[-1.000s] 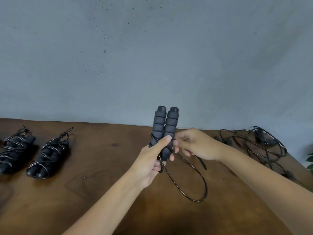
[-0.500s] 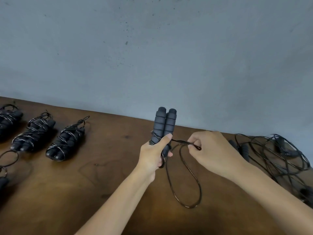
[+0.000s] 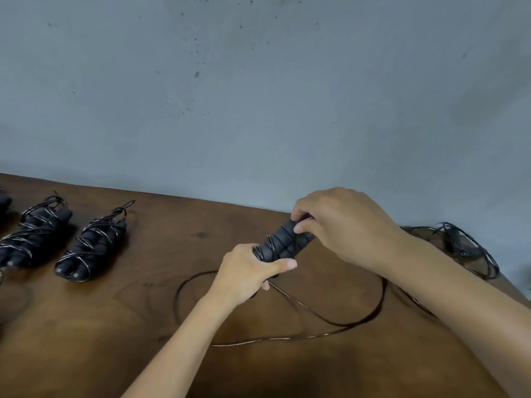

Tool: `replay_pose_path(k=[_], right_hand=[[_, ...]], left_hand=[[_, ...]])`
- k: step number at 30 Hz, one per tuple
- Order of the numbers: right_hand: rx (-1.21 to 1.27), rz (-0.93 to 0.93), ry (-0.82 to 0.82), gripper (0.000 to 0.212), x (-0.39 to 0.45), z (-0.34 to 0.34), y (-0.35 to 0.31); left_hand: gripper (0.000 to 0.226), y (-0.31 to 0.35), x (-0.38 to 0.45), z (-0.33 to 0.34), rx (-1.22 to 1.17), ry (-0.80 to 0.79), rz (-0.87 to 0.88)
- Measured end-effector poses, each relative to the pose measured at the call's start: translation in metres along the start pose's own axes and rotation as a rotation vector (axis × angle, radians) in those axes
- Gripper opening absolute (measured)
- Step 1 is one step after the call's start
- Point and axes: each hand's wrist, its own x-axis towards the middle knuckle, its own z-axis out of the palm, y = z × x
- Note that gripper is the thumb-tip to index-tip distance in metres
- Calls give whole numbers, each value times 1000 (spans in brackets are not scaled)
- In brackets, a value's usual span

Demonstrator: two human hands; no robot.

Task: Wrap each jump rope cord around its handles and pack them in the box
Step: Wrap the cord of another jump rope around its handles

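- Centrally, two bare hands hold a pair of dark foam handles (image 3: 283,242) side by side above a brown wooden bench (image 3: 172,326), tilted so the far ends point up and right.
- Left hand (image 3: 247,272) grips the near ends of the handles, fingers curled round them, thumb laid across the top.
- Right hand (image 3: 342,225) pinches at the far ends with curled fingertips; it seems to hold the cord there, though the cord inside the pinch is hidden.
- A few turns of thin black cord (image 3: 330,320) already cross the handles near the left hand. The rest trails down and lies in a big loose loop on the bench below the hands.
- Left on the bench lie finished bundles (image 3: 89,248), handles criss-crossed with cord, well apart from the hands.
- Far right, by the bench edge, sits a tangle of loose ropes (image 3: 459,248) not yet wrapped.
- No box is in view.
- Handling, as a judgement: the handles look light, with soft ridged foam that should grip well. The cord looks thin, glossy and springy, likely to slip or uncoil if tension drops.
- Best hold is probably a firm squeeze on both handles together at one end, while the other hand guides the cord taut close to the handles.
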Motion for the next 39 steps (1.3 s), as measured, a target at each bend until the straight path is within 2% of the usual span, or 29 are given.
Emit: replay_pose_path(k=[8, 14, 20, 23, 25, 27, 30, 35, 39], right_hand=[[5, -92, -84, 22, 20, 1, 9], [356, -40, -152, 11, 35, 1, 28], [667, 1, -192, 18, 36, 17, 50], [799, 36, -218, 12, 34, 33, 55], [852, -1, -216, 18, 31, 41, 56], [815, -15, -203, 30, 25, 43, 54], [737, -15, -188, 48, 14, 43, 45], [729, 40, -133, 30, 3, 49, 39], [636, 61, -68, 38, -5, 47, 31]], left_hand=[[40, 11, -7, -19, 246, -117, 130], [42, 19, -11, -35, 338, -218, 244], [27, 23, -21, -41, 90, -253, 338], [22, 20, -21, -43, -33, -226, 356], [21, 18, -22, -41, -89, -207, 359], [19, 16, -24, -38, -184, -198, 333], [32, 12, -24, -31, -362, -146, 266], [52, 10, -17, -22, -592, -29, 151], [49, 15, -16, -12, -747, -22, 41]])
